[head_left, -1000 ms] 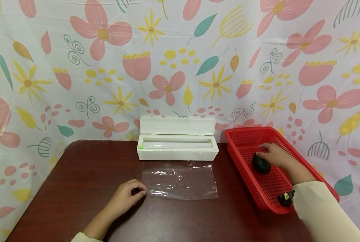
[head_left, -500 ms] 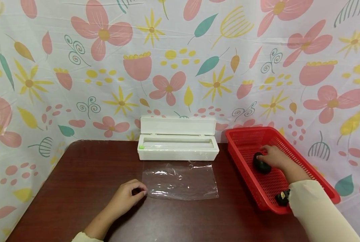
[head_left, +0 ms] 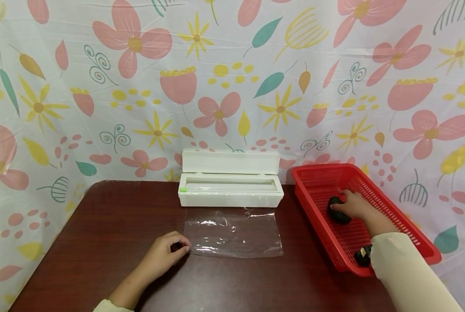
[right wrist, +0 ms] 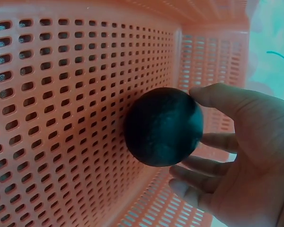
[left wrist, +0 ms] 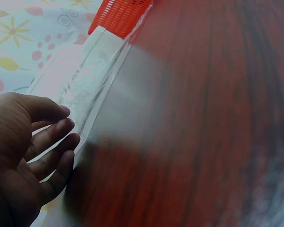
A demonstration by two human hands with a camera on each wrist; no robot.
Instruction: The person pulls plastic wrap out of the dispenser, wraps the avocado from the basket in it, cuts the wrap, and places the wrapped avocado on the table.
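A dark green round fruit (head_left: 335,211) (right wrist: 163,126) lies in the red mesh basket (head_left: 318,177) (right wrist: 61,94) at the table's right. My right hand (head_left: 353,205) (right wrist: 222,156) grips it, thumb on top and fingers curled underneath. A clear sheet of plastic film (head_left: 234,232) (left wrist: 92,82) lies flat on the dark wooden table (head_left: 111,216), in front of the white film dispenser box (head_left: 230,190), whose lid stands up. My left hand (head_left: 168,251) (left wrist: 38,146) rests at the sheet's near left corner, its loosely bent fingertips touching the film's edge.
A second small dark thing (head_left: 362,256) sits at the basket's near end, partly hidden by my sleeve (head_left: 404,273). A flowered cloth (head_left: 232,86) hangs right behind the table. The basket's corner (left wrist: 120,14) shows beyond the film in the left wrist view.
My right hand has settled lower over the dark fruit and its fingers have wrapped round it. The left hand, film and box have not moved.
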